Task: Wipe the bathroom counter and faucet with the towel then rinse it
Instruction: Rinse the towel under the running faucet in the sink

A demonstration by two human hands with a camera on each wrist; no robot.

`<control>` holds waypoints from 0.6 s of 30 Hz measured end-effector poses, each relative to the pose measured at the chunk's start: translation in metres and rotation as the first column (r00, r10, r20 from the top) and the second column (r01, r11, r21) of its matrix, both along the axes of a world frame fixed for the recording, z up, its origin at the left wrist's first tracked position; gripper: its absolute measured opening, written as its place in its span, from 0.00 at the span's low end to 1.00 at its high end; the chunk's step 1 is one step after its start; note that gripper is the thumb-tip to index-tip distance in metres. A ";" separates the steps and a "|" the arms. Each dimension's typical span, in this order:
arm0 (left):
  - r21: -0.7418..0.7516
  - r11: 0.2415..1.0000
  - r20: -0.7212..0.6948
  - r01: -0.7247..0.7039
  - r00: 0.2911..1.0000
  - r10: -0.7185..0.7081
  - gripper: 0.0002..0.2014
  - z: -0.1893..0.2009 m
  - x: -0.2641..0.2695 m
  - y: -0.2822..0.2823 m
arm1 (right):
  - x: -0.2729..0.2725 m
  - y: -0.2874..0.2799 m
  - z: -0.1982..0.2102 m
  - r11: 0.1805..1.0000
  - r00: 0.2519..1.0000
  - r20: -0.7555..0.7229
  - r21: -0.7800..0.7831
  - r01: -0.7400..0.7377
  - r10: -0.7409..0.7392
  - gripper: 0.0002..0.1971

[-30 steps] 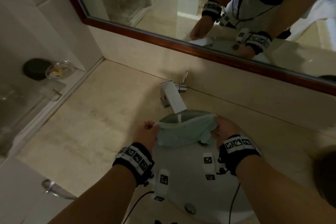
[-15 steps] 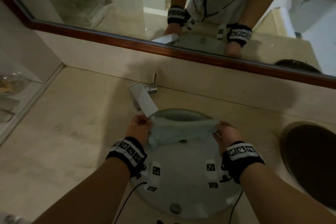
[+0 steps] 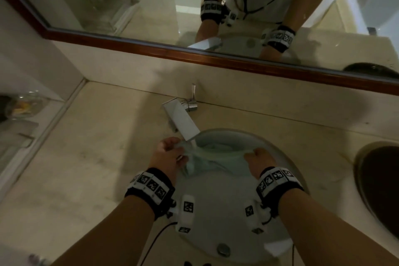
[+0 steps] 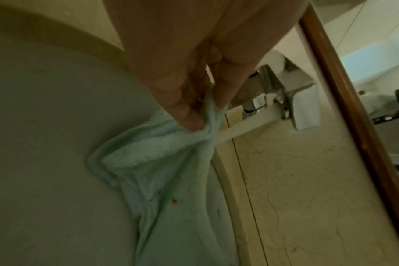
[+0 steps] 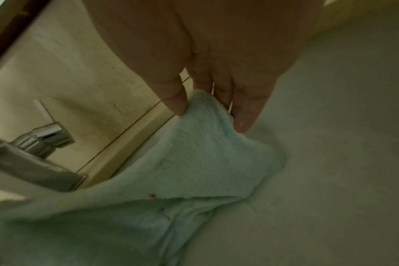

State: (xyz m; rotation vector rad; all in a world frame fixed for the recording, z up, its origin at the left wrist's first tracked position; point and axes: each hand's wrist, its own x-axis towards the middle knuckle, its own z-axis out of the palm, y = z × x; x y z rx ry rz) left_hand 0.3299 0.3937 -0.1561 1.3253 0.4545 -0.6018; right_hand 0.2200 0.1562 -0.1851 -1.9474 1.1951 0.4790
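Holding the towel (image 3: 212, 158) stretched between both hands, I have it slung across the far half of the sink (image 3: 218, 205), just under the tip of the faucet (image 3: 180, 122). My left hand (image 3: 167, 157) pinches one gathered corner; in the left wrist view the thumb and fingers (image 4: 189, 115) are closed on a twist of terry right beside the spout. My right hand (image 3: 258, 163) pinches the opposite corner, thumb on one face and fingers (image 5: 244, 115) on the other. Neither hand is released; both grasp cloth.

What the next move turns on, as I judge it, is the line between towel and spout. The towel's long axis runs left to right across the basin, roughly parallel to the mirror (image 3: 194, 2) edge and crosswise to the faucet, which points from the back wall toward me and a little to my right. The spout mouth sits over the towel's left end, so my left hand is the nearer one to it, almost touching; the right hand is well apart from it. The middle of the cloth sags down and lies against the basin wall. I cannot tell whether water is running. To rinse evenly I would probably shift the towel leftward so its middle passes under the spout. The counter (image 3: 86, 157) lies to either side.
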 end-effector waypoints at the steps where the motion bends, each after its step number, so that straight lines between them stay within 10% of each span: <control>1: 0.000 1.000 -0.010 -0.003 1.000 0.003 0.13 0.000 0.000 0.004 | 0.005 0.001 -0.002 1.000 1.000 -0.024 -0.019 -0.019 0.018 0.26; 6: -0.048 0.999 -0.047 -0.014 0.999 0.012 0.12 0.002 -0.002 0.016 | 0.028 0.031 -0.001 0.840 0.854 -0.261 -0.201 -0.504 0.450 0.17; 11: -0.117 0.992 -0.076 -0.049 0.996 0.040 0.10 0.006 -0.005 0.020 | 0.055 0.082 -0.013 0.623 0.645 -0.053 -0.212 -0.753 0.762 0.20; 18: -0.014 0.999 -0.051 -0.051 0.997 0.050 0.09 0.008 0.000 0.033 | 0.069 0.075 -0.009 0.743 0.766 -0.033 -0.221 -0.632 0.642 0.17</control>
